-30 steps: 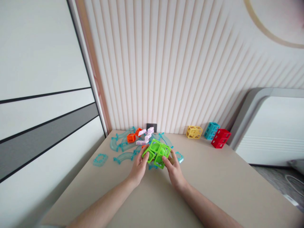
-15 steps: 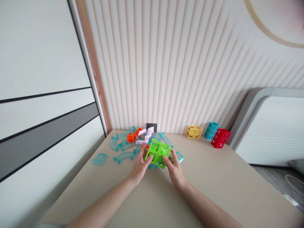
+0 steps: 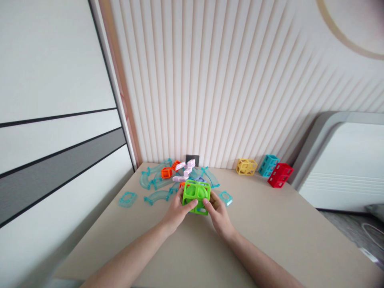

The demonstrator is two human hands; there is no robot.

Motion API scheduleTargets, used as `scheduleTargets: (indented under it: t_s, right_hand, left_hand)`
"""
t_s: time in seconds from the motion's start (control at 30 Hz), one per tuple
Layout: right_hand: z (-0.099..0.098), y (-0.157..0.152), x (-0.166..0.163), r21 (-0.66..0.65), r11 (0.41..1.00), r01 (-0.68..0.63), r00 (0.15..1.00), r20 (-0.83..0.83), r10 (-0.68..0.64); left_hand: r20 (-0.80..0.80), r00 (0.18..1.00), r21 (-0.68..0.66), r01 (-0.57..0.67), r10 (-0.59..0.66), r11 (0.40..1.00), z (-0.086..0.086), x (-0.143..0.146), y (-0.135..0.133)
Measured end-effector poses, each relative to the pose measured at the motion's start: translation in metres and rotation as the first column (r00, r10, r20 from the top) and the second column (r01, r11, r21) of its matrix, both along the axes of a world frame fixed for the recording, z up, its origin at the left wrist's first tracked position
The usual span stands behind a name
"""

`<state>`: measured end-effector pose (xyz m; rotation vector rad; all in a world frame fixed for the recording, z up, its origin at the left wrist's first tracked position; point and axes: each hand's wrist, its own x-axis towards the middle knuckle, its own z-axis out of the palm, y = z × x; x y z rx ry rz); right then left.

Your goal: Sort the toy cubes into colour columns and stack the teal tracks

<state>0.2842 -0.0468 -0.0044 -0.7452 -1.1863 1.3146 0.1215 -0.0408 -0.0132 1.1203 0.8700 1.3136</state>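
Observation:
Between my two hands is a bright green open-frame plastic toy block (image 3: 196, 193) with rounded green shapes inside its frame. My left hand (image 3: 177, 208) grips its left side, thumb across the near face. On the right side my right hand (image 3: 219, 212) grips it too, its thumb also on the near face. Most of the other fingers are hidden behind the block. Just past it lie an orange block (image 3: 166, 173), stepped pale purple pieces (image 3: 187, 172) and translucent blue curved track pieces (image 3: 157, 196).
Yellow (image 3: 246, 167), blue (image 3: 268, 165) and red (image 3: 280, 175) frame blocks stand at the back right of the table (image 3: 258, 232). Flat translucent blue pieces lie at the left (image 3: 127, 199) and right (image 3: 225, 198). A ribbed wall (image 3: 192, 80) rises behind.
The green block has turned from a tilted pose to a more level one and shifted slightly left and down. Both hands have kept hold of it.

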Motion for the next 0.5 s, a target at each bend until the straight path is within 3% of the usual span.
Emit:
scheduleTargets:
  t_s: [0.5]
  right_hand:
    - [-0.015, 0.004, 0.007, 0.078, 0.996, 0.031, 0.974, 0.22, -0.048]
  left_hand:
    - [-0.055, 0.996, 0.064, -0.066, 0.07, 0.996, 0.004, 0.001, -0.004]
